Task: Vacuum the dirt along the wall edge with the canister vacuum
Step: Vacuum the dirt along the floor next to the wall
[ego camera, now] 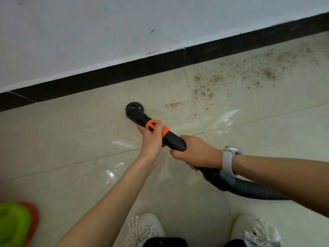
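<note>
Vacuum wand (170, 138), two hands (151, 138) gripping

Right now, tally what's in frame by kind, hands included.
hands: 2, left and right
vacuum wand with round brush: 1
hose: 1
watch: 1
white shoes: 2
Total: 7

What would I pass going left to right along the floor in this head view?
Green and red object → round brush head → left hand → right hand → white watch → scattered dirt.

Left hand (151, 139) and right hand (197, 152) extended forward, fingers curled.
</note>
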